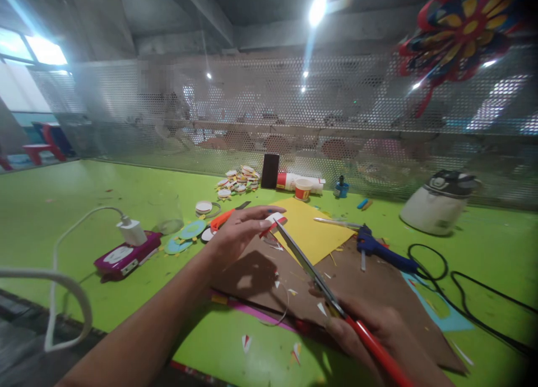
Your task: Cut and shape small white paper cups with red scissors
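Observation:
My left hand point(241, 233) pinches a small red and white piece of paper point(275, 220) above the brown board. Long scissors with red handles point(313, 272) are gripped in my right hand point(370, 334), their tips touching or just beside the paper piece. Under both hands lies a brown board point(252, 286) strewn with white and red clippings. A yellow sheet point(311, 224) rests on its far part. Close beyond my left hand are an orange-handled cutter point(222, 218) and blue paper rings point(185, 236).
A blue glue gun point(384, 251) with a black cable lies right. At the back are a pile of paper discs point(239, 182), a dark phone-like slab point(269, 171), paper cups point(302, 189) and a blue bottle point(341, 187). A purple power strip point(126, 255) stands left, a white kettle-like object point(435, 205) right.

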`<state>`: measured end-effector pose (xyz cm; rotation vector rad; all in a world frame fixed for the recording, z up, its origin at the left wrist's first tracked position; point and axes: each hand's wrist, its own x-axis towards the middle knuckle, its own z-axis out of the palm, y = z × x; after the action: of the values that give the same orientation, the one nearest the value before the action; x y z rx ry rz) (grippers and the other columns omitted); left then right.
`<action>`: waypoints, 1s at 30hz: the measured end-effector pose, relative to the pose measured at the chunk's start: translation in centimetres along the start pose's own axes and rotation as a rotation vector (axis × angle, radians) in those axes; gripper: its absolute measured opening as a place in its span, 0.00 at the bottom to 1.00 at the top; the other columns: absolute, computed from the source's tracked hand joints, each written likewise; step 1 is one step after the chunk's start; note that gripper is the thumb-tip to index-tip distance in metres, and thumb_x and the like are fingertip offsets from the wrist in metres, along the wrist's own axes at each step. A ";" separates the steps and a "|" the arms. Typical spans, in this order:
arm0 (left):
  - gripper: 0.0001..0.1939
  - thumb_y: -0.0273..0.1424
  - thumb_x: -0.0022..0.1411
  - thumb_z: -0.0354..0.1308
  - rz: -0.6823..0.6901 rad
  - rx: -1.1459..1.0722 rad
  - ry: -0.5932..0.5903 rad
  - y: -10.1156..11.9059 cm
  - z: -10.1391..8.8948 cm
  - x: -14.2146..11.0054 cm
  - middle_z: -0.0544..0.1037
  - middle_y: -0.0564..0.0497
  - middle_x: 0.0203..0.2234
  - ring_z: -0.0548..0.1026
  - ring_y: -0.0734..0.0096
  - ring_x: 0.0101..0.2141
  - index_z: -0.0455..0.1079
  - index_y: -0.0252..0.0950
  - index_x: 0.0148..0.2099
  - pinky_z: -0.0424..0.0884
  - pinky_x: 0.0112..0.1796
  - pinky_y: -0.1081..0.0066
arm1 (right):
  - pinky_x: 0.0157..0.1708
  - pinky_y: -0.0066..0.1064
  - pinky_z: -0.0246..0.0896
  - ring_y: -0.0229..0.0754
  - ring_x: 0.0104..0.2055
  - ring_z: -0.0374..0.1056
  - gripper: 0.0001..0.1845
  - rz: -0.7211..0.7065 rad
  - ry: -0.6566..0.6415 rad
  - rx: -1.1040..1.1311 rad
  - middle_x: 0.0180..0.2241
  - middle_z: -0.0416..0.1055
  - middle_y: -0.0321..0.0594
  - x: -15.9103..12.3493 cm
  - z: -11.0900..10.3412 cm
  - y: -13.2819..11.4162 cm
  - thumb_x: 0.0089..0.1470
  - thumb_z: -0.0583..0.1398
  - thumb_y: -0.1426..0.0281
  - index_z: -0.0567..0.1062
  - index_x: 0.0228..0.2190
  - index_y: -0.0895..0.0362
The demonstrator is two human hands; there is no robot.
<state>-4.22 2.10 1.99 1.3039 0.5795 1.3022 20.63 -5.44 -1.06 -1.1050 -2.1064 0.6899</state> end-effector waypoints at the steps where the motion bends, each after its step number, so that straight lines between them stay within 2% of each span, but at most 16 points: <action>1: 0.16 0.31 0.51 0.66 -0.001 0.001 0.001 0.0 0.0 0.0 0.82 0.46 0.40 0.75 0.63 0.41 0.81 0.36 0.44 0.66 0.44 0.67 | 0.25 0.26 0.67 0.43 0.27 0.74 0.25 -0.005 -0.005 0.003 0.31 0.82 0.40 0.0 0.0 0.1 0.60 0.55 0.52 0.81 0.45 0.54; 3: 0.16 0.31 0.51 0.66 -0.007 0.007 0.006 -0.1 0.0 0.0 0.82 0.45 0.40 0.75 0.62 0.41 0.81 0.37 0.44 0.66 0.43 0.68 | 0.25 0.26 0.67 0.44 0.28 0.75 0.25 -0.012 -0.022 -0.001 0.30 0.81 0.40 0.0 -0.1 0.0 0.61 0.54 0.52 0.81 0.43 0.55; 6: 0.16 0.31 0.52 0.66 -0.019 0.002 0.002 -0.3 -0.2 0.0 0.82 0.45 0.40 0.75 0.62 0.41 0.81 0.36 0.45 0.66 0.44 0.67 | 0.24 0.26 0.67 0.44 0.28 0.75 0.24 -0.011 -0.039 -0.022 0.27 0.79 0.40 -0.1 -0.2 -0.5 0.61 0.52 0.53 0.82 0.35 0.54; 11: 0.16 0.30 0.53 0.66 -0.013 0.023 -0.011 -0.3 -0.6 0.0 0.82 0.44 0.41 0.75 0.62 0.42 0.80 0.36 0.46 0.66 0.45 0.67 | 0.24 0.26 0.66 0.42 0.26 0.73 0.24 -0.010 -0.006 0.001 0.26 0.79 0.37 0.1 -0.4 -1.0 0.60 0.54 0.52 0.81 0.40 0.54; 15: 0.17 0.30 0.54 0.65 -0.021 0.038 -0.007 0.0 -0.8 0.0 0.82 0.44 0.40 0.76 0.62 0.40 0.80 0.36 0.47 0.67 0.43 0.66 | 0.25 0.26 0.66 0.43 0.27 0.73 0.23 0.022 -0.068 -0.075 0.26 0.78 0.38 0.5 -0.7 -0.8 0.59 0.55 0.52 0.80 0.31 0.55; 20: 0.16 0.29 0.52 0.66 -0.018 -0.019 -0.002 0.8 -0.7 -0.2 0.82 0.46 0.38 0.77 0.63 0.38 0.80 0.37 0.45 0.68 0.43 0.66 | 0.28 0.28 0.67 0.46 0.31 0.74 0.24 0.027 -0.149 -0.056 0.30 0.79 0.40 0.7 -1.1 -0.9 0.61 0.52 0.53 0.80 0.38 0.56; 26: 0.19 0.30 0.51 0.69 0.066 0.053 0.017 1.1 -0.6 -0.3 0.81 0.46 0.41 0.76 0.61 0.41 0.79 0.39 0.48 0.68 0.45 0.66 | 0.25 0.28 0.65 0.46 0.31 0.74 0.24 0.041 -0.029 0.021 0.31 0.80 0.41 0.3 -0.5 -0.8 0.59 0.55 0.51 0.81 0.40 0.56; 30: 0.23 0.30 0.51 0.70 0.127 0.143 0.042 0.8 -1.0 -0.1 0.81 0.45 0.43 0.75 0.59 0.44 0.78 0.40 0.51 0.70 0.45 0.65 | 0.22 0.27 0.63 0.46 0.29 0.73 0.24 0.029 -0.015 0.023 0.26 0.78 0.41 0.2 -0.4 -0.5 0.59 0.54 0.51 0.81 0.37 0.56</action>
<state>-5.45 2.17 2.43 1.4527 0.6373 1.4166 20.58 -5.43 -0.42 -1.1236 -2.0937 0.7362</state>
